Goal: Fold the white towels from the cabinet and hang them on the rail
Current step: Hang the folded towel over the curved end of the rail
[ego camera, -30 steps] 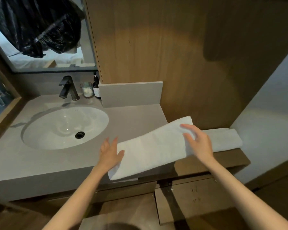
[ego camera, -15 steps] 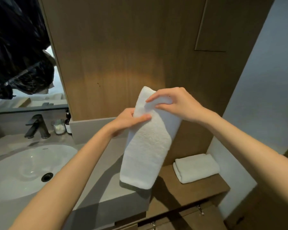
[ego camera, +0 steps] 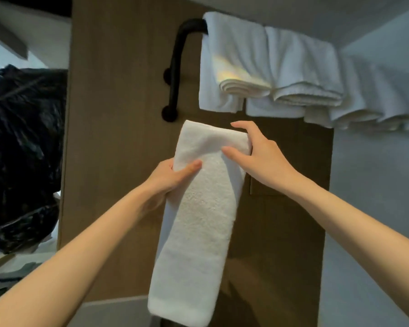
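A folded white towel hangs lengthwise in front of the wooden wall, held up by both hands. My left hand grips its left edge near the top, thumb across the front. My right hand holds the top right corner, thumb on the front and fingers curled behind. Above them the black rail comes off the wall. Several folded white towels hang over it, stretching to the right. The held towel's top edge is just below those hanging towels.
A wooden wall panel fills the middle. A black plastic bag shows at the left in the mirror. A grey counter backsplash sits at the bottom. A pale wall closes in on the right.
Both hands lifted the folded towel off the counter and raised it toward the rail. The view tilted up, so the sink and the spare towel dropped out of sight.
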`<state>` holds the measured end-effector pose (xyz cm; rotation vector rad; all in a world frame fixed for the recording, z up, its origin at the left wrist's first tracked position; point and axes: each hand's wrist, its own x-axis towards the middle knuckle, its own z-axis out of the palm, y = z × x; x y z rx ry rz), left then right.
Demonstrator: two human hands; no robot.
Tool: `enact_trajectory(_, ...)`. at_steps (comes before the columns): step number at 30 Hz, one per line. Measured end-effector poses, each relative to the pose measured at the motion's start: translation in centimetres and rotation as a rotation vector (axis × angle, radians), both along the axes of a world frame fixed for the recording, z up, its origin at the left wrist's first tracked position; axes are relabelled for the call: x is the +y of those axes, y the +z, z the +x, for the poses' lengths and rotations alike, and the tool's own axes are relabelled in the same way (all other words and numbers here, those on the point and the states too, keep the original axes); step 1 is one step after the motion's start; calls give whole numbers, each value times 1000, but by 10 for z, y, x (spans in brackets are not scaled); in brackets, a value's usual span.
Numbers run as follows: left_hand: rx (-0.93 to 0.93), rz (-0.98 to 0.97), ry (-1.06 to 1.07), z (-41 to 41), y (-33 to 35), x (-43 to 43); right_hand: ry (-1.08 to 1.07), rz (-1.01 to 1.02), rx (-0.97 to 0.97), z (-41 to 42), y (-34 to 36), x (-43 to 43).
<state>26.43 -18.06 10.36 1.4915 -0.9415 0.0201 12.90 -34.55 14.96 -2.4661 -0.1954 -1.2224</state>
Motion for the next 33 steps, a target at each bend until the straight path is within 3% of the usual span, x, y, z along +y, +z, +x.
enact_trajectory(2,-34,-41,-10,3,23,4,21,11,-58,1,20,3)
enact_trajectory(6,-69,-110,-21,11,62,20,34,-164,-230,7,64,29)
enact_trajectory(10,-129,-281,333,25,90,21,-24,-281,-276,31,106,57)
enact_trajectory(12,-279,-408,538,30,99,23,-56,-272,-281,51,123,67)
enact_trajectory(15,-498,-510,533,18,103,30,-67,-235,-307,77,147,86)
enact_trajectory(17,-528,-411,503,18,105,33,-74,-217,-321,91,163,101)
enact_trajectory(21,-658,-119,671,41,120,47,-67,-113,-349,119,191,126)
enact_trajectory(27,-789,-234,731,89,168,67,248,365,-337,157,203,138)
enact_trajectory(33,-910,-220,722,154,227,71,141,396,-357,178,160,113)
